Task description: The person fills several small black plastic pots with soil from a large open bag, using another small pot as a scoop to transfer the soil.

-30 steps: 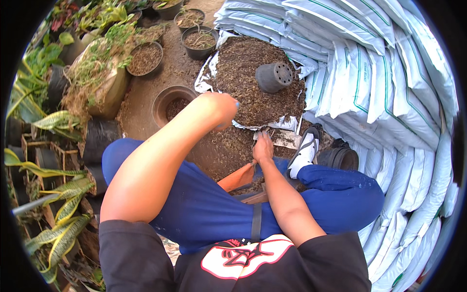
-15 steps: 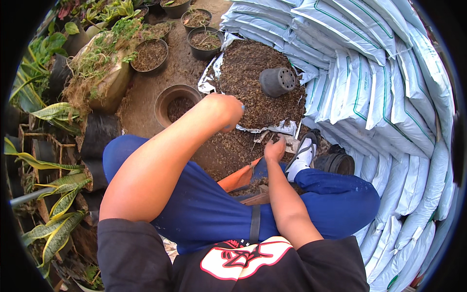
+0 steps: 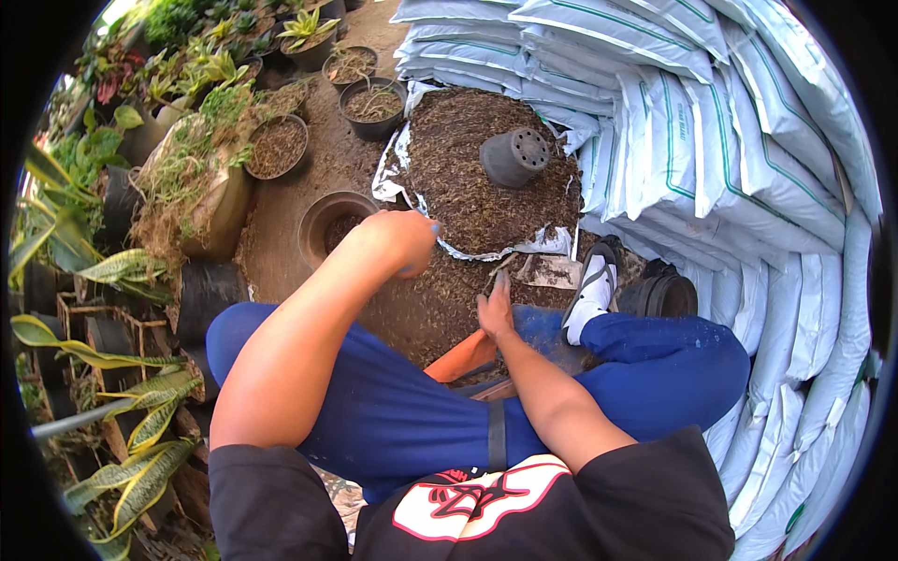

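My left hand is closed in a fist beside the near left edge of an opened white sack of dark soil. A small blue end sticks out of the fist; the rest of what it grips is hidden. Just past this wrist stands a round brown pot with soil inside. My right hand is low over the ground, fingers stretched out and apart, near the sack's front edge and a pale flat piece. On the soil lies a black pot, tipped with its holed base showing.
Stacked white sacks wall off the right side. Potted plants crowd the left; small black pots stand farther ahead. An orange flap lies between my legs. By my shoe are black nested pots.
My left hand has shifted left and slightly nearer, off the sack's soil edge. My right hand has moved left, away from my shoe, and its fingers now stretch forward.
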The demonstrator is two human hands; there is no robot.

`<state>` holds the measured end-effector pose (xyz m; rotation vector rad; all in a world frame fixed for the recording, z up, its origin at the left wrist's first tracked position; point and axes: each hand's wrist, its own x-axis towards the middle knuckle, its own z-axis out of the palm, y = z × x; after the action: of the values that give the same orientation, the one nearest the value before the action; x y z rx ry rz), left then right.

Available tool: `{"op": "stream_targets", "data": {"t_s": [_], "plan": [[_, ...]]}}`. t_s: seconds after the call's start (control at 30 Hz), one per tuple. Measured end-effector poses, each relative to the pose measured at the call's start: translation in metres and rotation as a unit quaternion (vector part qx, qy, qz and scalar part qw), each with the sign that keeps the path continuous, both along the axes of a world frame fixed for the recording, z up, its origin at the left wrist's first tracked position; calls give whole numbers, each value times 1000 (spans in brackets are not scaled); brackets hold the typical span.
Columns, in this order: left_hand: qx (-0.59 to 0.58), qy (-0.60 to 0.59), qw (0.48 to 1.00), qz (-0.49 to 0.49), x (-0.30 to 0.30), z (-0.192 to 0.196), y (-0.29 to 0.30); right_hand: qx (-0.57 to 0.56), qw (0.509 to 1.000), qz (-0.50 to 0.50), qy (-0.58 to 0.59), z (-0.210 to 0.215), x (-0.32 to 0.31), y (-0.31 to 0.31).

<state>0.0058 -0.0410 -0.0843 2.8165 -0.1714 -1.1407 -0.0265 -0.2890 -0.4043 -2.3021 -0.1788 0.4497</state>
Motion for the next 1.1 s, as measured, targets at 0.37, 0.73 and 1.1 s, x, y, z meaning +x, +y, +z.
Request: {"op": "stream_targets", "data": {"t_s": [0.37, 0.73, 1.1], "plan": [[-19, -11, 1000, -14, -1, -3, -7, -166, 986, -26, -8, 51, -4, -10], [-54, -43, 997, 18, -17, 19, -3, -143, 985, 96, 15, 32, -14, 10], [-75, -57, 994, 53, -29, 15, 10, -214, 971, -77, 66, 32, 11, -7]]}}
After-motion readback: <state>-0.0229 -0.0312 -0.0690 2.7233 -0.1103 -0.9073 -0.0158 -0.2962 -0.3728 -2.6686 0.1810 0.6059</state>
